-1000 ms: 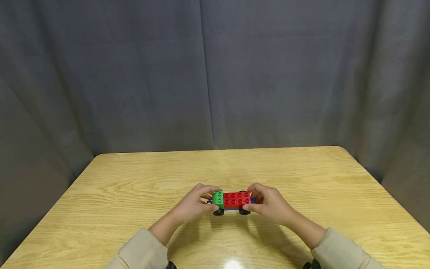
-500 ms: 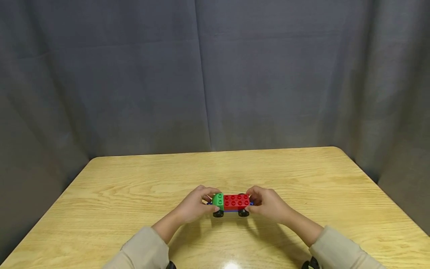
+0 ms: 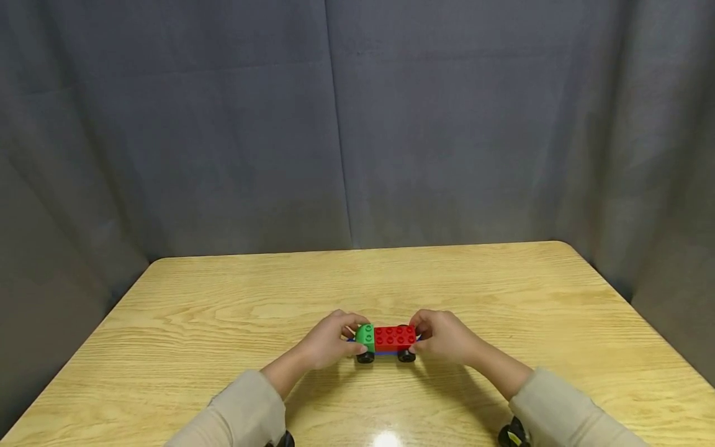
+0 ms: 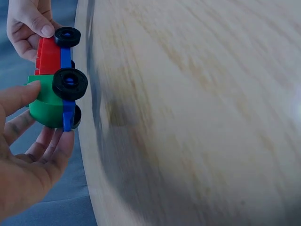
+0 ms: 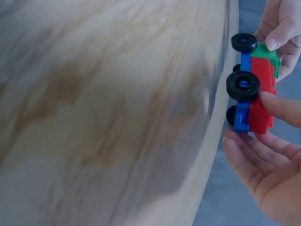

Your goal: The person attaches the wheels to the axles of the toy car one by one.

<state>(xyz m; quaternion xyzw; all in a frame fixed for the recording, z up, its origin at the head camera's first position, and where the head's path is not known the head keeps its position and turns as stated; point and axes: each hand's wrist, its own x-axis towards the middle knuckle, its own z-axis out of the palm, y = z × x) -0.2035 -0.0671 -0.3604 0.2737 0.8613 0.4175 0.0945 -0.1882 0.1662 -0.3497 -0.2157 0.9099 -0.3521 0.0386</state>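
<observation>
A toy car made of building blocks (image 3: 393,338) is held between both hands just above the table. It has a blue wheeled base (image 4: 68,113) with black wheels, a green rounded block (image 4: 47,104) at its left end and a red studded brick (image 5: 260,113) at its right. My left hand (image 3: 328,340) pinches the green end between thumb and fingers. At the red end, my right hand (image 3: 447,338) grips the brick, its thumb on the near side. In both wrist views the wheels hang free of the tabletop.
A light wooden table (image 3: 223,298) with rounded far corners spreads beneath the hands. Grey curtains (image 3: 357,124) close off the back and both sides. Beige sleeves (image 3: 246,410) cover the forearms, with black wrist devices (image 3: 512,433) below them.
Both hands keep hold of the toy car, which sits slightly lower in the head view than a second ago. The right fingers have shifted slightly at the red end.
</observation>
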